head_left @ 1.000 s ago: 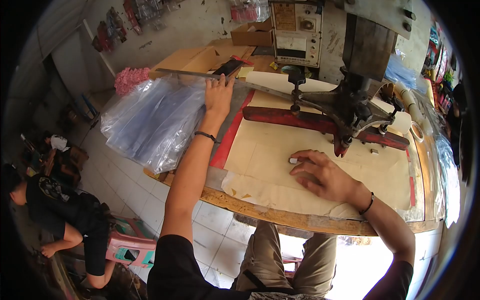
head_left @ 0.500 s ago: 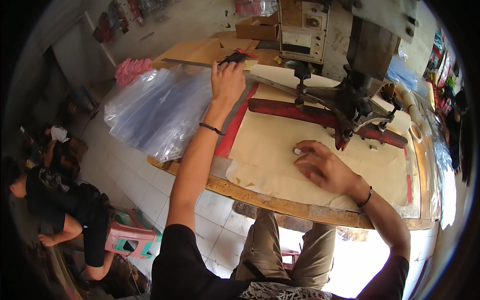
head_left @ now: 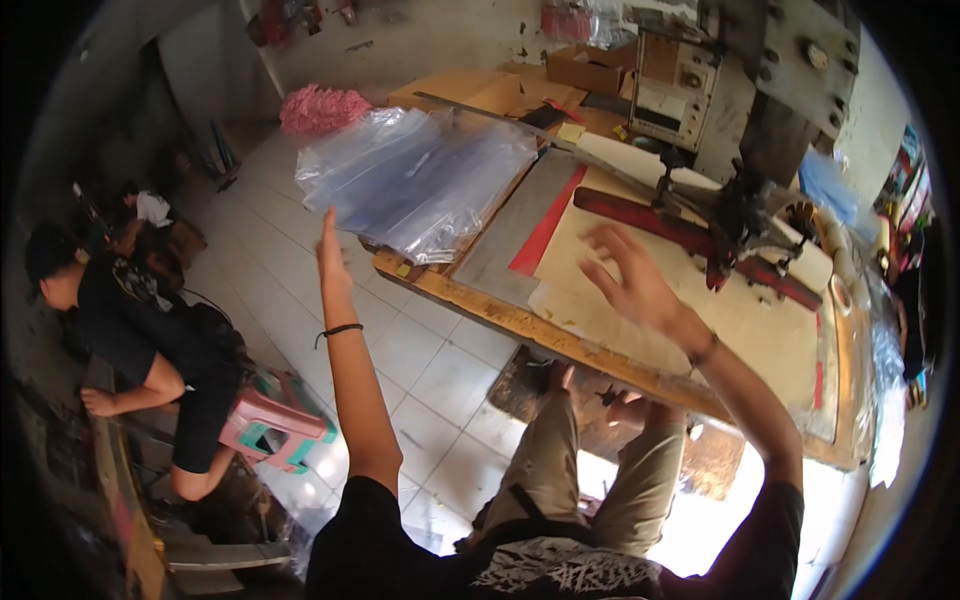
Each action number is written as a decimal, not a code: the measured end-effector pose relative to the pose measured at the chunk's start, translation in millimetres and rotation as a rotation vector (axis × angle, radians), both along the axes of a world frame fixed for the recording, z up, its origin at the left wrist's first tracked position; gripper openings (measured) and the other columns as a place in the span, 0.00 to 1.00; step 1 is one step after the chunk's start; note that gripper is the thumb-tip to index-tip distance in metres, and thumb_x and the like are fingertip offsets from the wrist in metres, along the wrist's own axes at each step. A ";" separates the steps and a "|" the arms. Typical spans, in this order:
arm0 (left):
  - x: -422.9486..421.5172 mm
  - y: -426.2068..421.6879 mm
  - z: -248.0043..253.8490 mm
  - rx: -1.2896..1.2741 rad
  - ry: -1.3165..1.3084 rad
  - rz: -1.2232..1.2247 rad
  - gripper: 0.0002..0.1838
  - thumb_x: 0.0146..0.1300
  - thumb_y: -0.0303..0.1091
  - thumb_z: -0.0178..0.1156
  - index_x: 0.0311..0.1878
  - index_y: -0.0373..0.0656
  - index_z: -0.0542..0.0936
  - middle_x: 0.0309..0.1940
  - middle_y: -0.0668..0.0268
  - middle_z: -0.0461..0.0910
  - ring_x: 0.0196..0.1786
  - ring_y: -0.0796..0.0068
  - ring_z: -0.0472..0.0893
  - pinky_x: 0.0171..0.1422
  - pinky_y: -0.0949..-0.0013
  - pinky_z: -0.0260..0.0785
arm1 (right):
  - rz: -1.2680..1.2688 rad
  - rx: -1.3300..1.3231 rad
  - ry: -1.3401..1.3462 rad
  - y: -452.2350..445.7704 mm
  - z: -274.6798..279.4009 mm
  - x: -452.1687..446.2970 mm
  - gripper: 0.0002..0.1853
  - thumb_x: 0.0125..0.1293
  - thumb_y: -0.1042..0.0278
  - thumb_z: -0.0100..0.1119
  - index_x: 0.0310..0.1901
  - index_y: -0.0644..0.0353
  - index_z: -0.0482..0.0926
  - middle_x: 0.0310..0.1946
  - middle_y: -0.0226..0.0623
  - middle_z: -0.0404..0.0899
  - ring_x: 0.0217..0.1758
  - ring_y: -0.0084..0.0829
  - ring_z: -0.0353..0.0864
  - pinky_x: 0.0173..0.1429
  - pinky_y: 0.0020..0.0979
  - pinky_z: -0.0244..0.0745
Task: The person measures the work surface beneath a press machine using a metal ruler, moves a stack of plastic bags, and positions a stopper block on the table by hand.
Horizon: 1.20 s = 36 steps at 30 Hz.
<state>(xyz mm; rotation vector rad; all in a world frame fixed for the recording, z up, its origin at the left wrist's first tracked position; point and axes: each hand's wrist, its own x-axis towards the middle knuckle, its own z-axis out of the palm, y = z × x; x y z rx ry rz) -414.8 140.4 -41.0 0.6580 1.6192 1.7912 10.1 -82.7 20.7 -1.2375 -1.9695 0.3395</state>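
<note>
My left hand [head_left: 333,262] is raised beside the stack of clear plastic sheets [head_left: 415,180], off the table's left edge, fingers straight and seen edge-on, holding nothing. Above the cream sheet [head_left: 690,320] hovers my right hand [head_left: 632,282], blurred, with its fingers apart and nothing visible in them. Just beyond it is the red bar [head_left: 645,220] under the dark metal press head [head_left: 745,205]. A red strip [head_left: 548,225] runs along the cream sheet's left side.
A pink bundle [head_left: 322,108] lies past the plastic. Cardboard [head_left: 460,90] and a control box [head_left: 675,88] stand at the back. At left, a person in black [head_left: 150,330] sits on a pink and green stool [head_left: 275,425]; another person sits farther back.
The view has swung left. My left hand has left the long metal strip behind the plastic and moved toward me, off the table. My right hand has lifted from the small block on the cream sheet.
</note>
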 end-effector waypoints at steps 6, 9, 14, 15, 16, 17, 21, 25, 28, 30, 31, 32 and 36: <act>-7.1 20.6 -10.0 -0.214 0.084 -0.509 0.53 0.49 0.72 0.66 0.69 0.37 0.70 0.61 0.49 0.74 0.60 0.54 0.75 0.72 0.42 0.52 | -0.198 -0.482 0.419 141.7 -23.3 -82.5 0.52 0.66 0.24 0.50 0.69 0.73 0.64 0.62 0.60 0.73 0.61 0.44 0.79 0.60 0.36 0.79; -13.0 27.9 -0.2 -0.325 -0.110 -0.427 0.42 0.50 0.68 0.69 0.58 0.44 0.80 0.47 0.59 0.78 0.48 0.65 0.76 0.63 0.52 0.60 | -0.107 -0.520 0.638 158.4 -32.1 -97.0 0.54 0.65 0.23 0.51 0.72 0.72 0.60 0.61 0.57 0.75 0.59 0.40 0.81 0.56 0.32 0.80; -7.7 28.0 -5.2 -0.189 0.009 -0.470 0.34 0.52 0.61 0.71 0.56 0.46 0.82 0.50 0.60 0.78 0.50 0.65 0.76 0.64 0.54 0.63 | -0.009 -0.411 0.571 180.8 -59.3 -98.3 0.57 0.63 0.25 0.56 0.68 0.81 0.61 0.51 0.55 0.81 0.54 0.42 0.83 0.58 0.37 0.78; -5.8 25.1 -3.8 -0.152 0.011 -0.499 0.33 0.53 0.60 0.72 0.56 0.47 0.82 0.51 0.60 0.78 0.51 0.65 0.76 0.64 0.54 0.63 | -0.022 -0.379 0.541 183.3 -61.5 -102.0 0.57 0.62 0.26 0.57 0.69 0.81 0.60 0.52 0.55 0.81 0.55 0.43 0.83 0.60 0.37 0.77; -6.0 21.0 -3.3 -0.167 0.041 -0.485 0.32 0.54 0.59 0.71 0.56 0.47 0.83 0.53 0.60 0.78 0.53 0.64 0.77 0.65 0.54 0.63 | -0.033 -0.352 0.515 183.7 -66.2 -105.8 0.57 0.62 0.26 0.59 0.70 0.81 0.60 0.53 0.56 0.81 0.56 0.44 0.82 0.62 0.38 0.76; -7.6 16.6 -2.2 -0.180 0.068 -0.469 0.30 0.55 0.57 0.71 0.55 0.47 0.83 0.55 0.60 0.78 0.55 0.63 0.77 0.66 0.55 0.63 | -0.037 -0.328 0.490 185.4 -68.9 -107.1 0.57 0.62 0.27 0.60 0.70 0.80 0.59 0.54 0.57 0.80 0.57 0.45 0.82 0.63 0.38 0.75; -8.0 8.8 -2.0 -0.147 0.041 -0.421 0.23 0.59 0.51 0.69 0.49 0.43 0.86 0.47 0.68 0.84 0.50 0.69 0.77 0.58 0.62 0.64 | -0.042 -0.231 0.420 183.6 -72.6 -102.8 0.56 0.61 0.30 0.63 0.72 0.77 0.58 0.57 0.57 0.80 0.60 0.48 0.81 0.65 0.38 0.74; -5.6 7.7 -1.4 -0.114 0.072 -0.427 0.22 0.60 0.49 0.69 0.51 0.44 0.86 0.48 0.67 0.83 0.51 0.67 0.77 0.62 0.59 0.63 | -0.034 -0.188 0.406 175.9 -68.5 -104.6 0.54 0.63 0.32 0.63 0.73 0.75 0.59 0.57 0.57 0.79 0.57 0.49 0.83 0.65 0.38 0.74; 6.2 -9.1 6.5 -0.133 0.067 -0.384 0.22 0.61 0.48 0.68 0.53 0.44 0.84 0.48 0.68 0.82 0.50 0.68 0.77 0.63 0.60 0.63 | -0.064 -0.196 0.447 170.9 -67.6 -105.1 0.49 0.66 0.35 0.61 0.72 0.72 0.61 0.53 0.54 0.82 0.51 0.43 0.85 0.59 0.36 0.77; 13.8 -6.1 14.5 -0.119 -0.048 -0.372 0.23 0.61 0.47 0.68 0.55 0.43 0.83 0.47 0.68 0.81 0.49 0.68 0.77 0.63 0.62 0.64 | -0.075 -0.154 0.432 175.8 -66.5 -106.2 0.48 0.68 0.36 0.61 0.72 0.74 0.60 0.49 0.52 0.84 0.44 0.37 0.86 0.52 0.34 0.79; 16.8 -3.0 18.1 -0.105 -0.068 -0.415 0.29 0.59 0.50 0.69 0.59 0.42 0.79 0.53 0.64 0.76 0.53 0.67 0.75 0.65 0.61 0.62 | -0.089 -0.150 0.413 182.5 -67.7 -103.1 0.48 0.68 0.36 0.61 0.71 0.75 0.61 0.47 0.51 0.84 0.42 0.36 0.86 0.51 0.34 0.80; 15.2 -5.2 19.5 -0.106 -0.083 -0.453 0.36 0.56 0.52 0.71 0.63 0.42 0.75 0.59 0.60 0.71 0.56 0.67 0.73 0.68 0.59 0.61 | -0.101 -0.160 0.400 185.0 -73.4 -103.4 0.48 0.68 0.36 0.61 0.71 0.76 0.61 0.46 0.50 0.85 0.40 0.35 0.86 0.49 0.34 0.80; -14.2 23.0 -1.4 -0.096 -0.356 -0.461 0.43 0.50 0.57 0.74 0.63 0.41 0.71 0.57 0.60 0.70 0.57 0.66 0.71 0.66 0.62 0.64 | -0.065 -0.192 0.422 177.1 -66.9 -104.3 0.53 0.65 0.31 0.58 0.70 0.80 0.61 0.49 0.61 0.83 0.54 0.53 0.84 0.61 0.40 0.77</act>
